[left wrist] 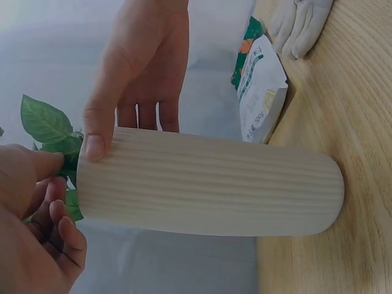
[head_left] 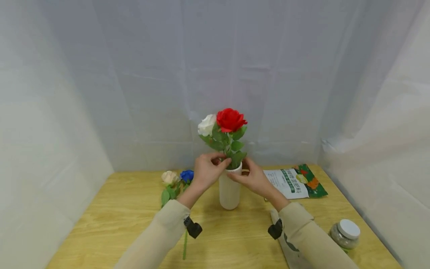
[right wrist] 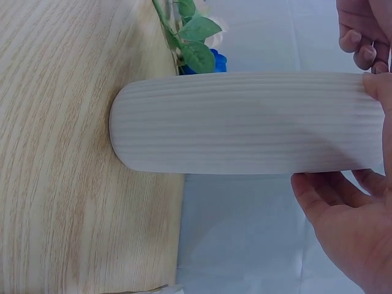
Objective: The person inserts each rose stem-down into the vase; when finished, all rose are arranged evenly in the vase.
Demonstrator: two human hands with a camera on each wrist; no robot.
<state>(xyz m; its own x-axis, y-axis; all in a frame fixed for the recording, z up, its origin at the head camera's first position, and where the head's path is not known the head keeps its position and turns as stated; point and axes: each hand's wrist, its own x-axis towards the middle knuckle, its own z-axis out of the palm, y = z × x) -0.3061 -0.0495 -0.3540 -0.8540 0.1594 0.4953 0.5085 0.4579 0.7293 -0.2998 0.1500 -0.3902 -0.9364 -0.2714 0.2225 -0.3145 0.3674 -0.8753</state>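
Note:
A white ribbed vase (head_left: 230,192) stands upright on the table, holding a red rose (head_left: 231,120) and a white rose (head_left: 206,125) with green leaves. My left hand (head_left: 209,168) pinches leafy rose stems right at the vase mouth; which rose its fingertips hold, I cannot tell. In the left wrist view a green leaf (left wrist: 46,119) sticks out beside that thumb. My right hand (head_left: 252,179) grips the vase just below the rim, its thumb (left wrist: 98,131) along the near side and the other fingers around the far side.
Left of the vase lie a cream rose (head_left: 170,177) and a blue rose (head_left: 186,175). A white and green printed bag (head_left: 292,182) lies to the right. Pale gloves (left wrist: 306,27) rest near it, and a white-lidded jar (head_left: 346,233) stands near the right edge. White sheeting (head_left: 151,93) surrounds the table.

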